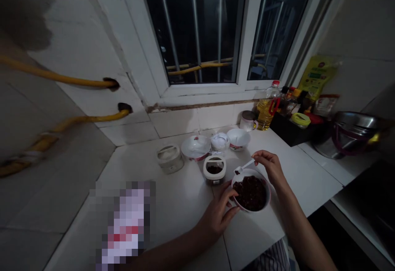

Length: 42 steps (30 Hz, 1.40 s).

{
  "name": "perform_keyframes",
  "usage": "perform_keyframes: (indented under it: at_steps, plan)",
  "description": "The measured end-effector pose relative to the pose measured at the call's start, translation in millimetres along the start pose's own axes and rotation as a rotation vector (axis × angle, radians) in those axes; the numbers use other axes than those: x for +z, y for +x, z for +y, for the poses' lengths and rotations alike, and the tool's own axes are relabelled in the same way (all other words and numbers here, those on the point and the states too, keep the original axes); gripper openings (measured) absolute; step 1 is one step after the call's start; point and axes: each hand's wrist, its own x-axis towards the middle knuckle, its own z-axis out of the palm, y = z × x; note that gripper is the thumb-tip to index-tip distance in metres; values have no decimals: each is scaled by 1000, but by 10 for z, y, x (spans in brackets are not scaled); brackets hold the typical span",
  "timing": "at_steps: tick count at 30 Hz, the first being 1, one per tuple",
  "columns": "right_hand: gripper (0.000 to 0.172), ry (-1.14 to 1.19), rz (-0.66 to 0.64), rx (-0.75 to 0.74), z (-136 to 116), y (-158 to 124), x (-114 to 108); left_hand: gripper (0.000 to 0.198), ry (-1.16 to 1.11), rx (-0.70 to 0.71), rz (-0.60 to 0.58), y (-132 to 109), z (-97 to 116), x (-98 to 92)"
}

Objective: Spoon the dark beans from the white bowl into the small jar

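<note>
A white bowl (268,200) with a pinkish outer side stands on the tiled counter, holding a dark reddish-brown, lumpy food (250,193). My left hand (220,209) grips the bowl's left side, thumb low and fingers along the rim. In my right hand (268,163) a small white spoon (245,165) is pinched by its handle end. The spoon's head hangs over the bowl's far left rim, with a bit of dark stuff on it. Just beyond the bowl sits an open clear container (215,171) with a white rim and dark contents.
Behind are a lidded container (169,158), two white bowls, one at left (196,147) and one at right (238,138), and a white wrapped item (220,141). An oil bottle (267,105), a mug (248,120), a black condiment box (285,128) and a steel pot (348,133) line the right. A pixelated patch (128,221) covers something at left.
</note>
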Motion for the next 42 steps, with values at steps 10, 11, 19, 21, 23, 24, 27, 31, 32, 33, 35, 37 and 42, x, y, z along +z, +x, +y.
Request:
perform_keyframes:
  at_steps: [10, 11, 19, 21, 23, 24, 27, 31, 32, 33, 35, 37, 42]
  plan:
    - [18, -106, -146, -250, -225, 260, 332, 20, -41, -59, 19, 2, 25, 3]
    - [18, -165, -173, -329, -235, 251, 366, 20, -40, -66, 22, 4, 34, -1]
    - [18, -386, -301, -680, -230, 123, 210, 18, -53, -96, 0, 16, 56, -17]
    - [21, -335, -258, -603, -246, 145, 60, 17, -43, -90, 6, 14, 60, -23]
    - [22, -358, -316, -537, -267, 175, -70, 17, -34, -82, 12, 12, 63, -28]
    - [22, -388, -357, -516, -276, 188, -116, 17, -33, -78, 17, 11, 62, -29]
    - [19, -507, -456, -525, -279, 195, -152, 18, -39, -72, 27, 7, 46, -21]
    - [18, -662, -557, -567, -235, 143, -44, 20, -49, -78, 39, 1, 10, 5]
    - [18, -679, -588, -560, -222, 128, -12, 20, -51, -80, 45, 0, 2, 10]
    - [17, -680, -614, -546, -208, 116, 16, 20, -56, -82, 50, 1, -4, 13]
    - [17, -658, -641, -492, -183, 108, 54, 21, -68, -78, 56, 2, -11, 14]
    - [17, -614, -627, -409, -155, 125, 63, 21, -74, -67, 58, 3, -10, 8]
    - [15, -415, -498, -179, -93, 224, -4, 21, -63, -58, 66, 3, 10, -4]
